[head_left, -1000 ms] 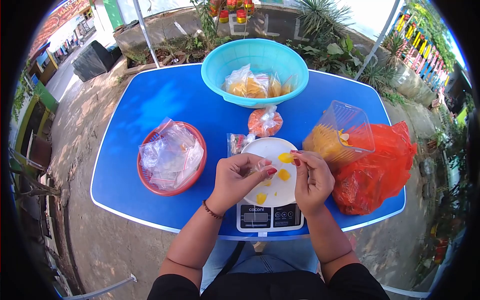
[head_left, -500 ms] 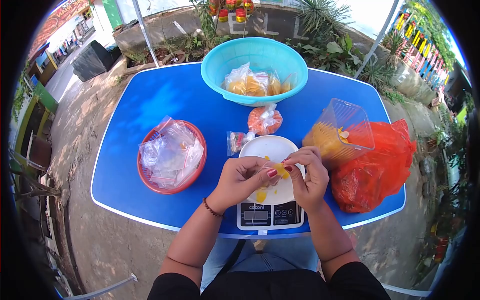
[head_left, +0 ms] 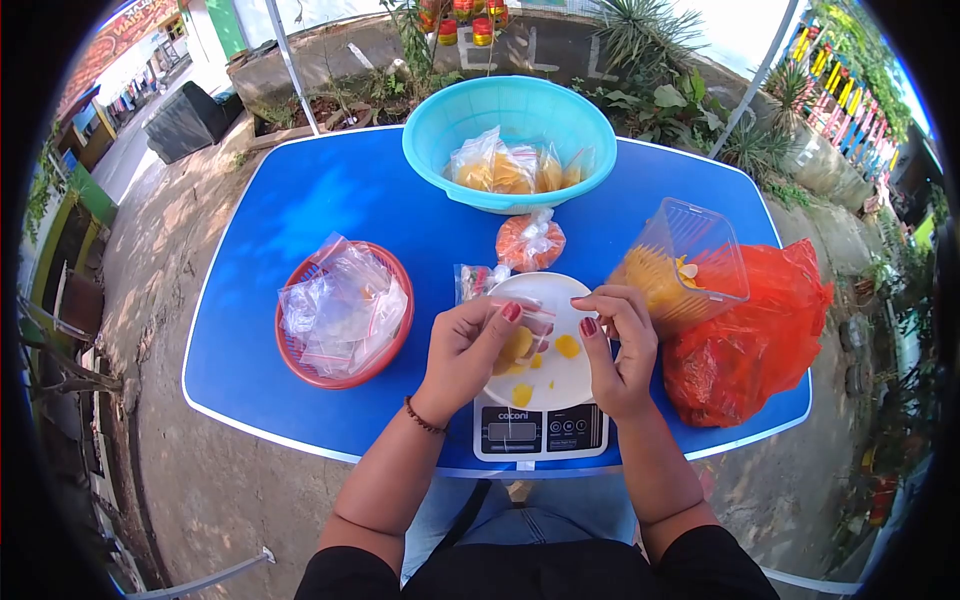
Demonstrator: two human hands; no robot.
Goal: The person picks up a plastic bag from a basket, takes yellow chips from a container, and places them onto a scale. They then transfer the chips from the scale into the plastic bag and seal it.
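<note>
My left hand (head_left: 470,345) pinches a small clear zip bag (head_left: 520,335) with yellow pieces inside, above the left part of a white round plate (head_left: 572,385). The plate rests on a kitchen scale (head_left: 540,430) and bears several loose yellow bits. Over the plate's right edge, my right hand (head_left: 622,345) has its thumb and fingers apart, with nothing seen between them. Just beyond that hand, a clear plastic container (head_left: 705,240) lies tilted, with yellow chips (head_left: 655,283) in it.
A red basket (head_left: 404,330) of clear bags stands left. At the back is a turquoise basin (head_left: 510,100) with filled bags. Near the plate lie a tied bag of orange bits (head_left: 528,242) and a small packet (head_left: 470,282). A red plastic bag (head_left: 750,345) sits right.
My hands have drawn apart. The right has let go of the bag, and the left has tilted it upright and moved slightly left. A yellow piece on the plate is now uncovered.
</note>
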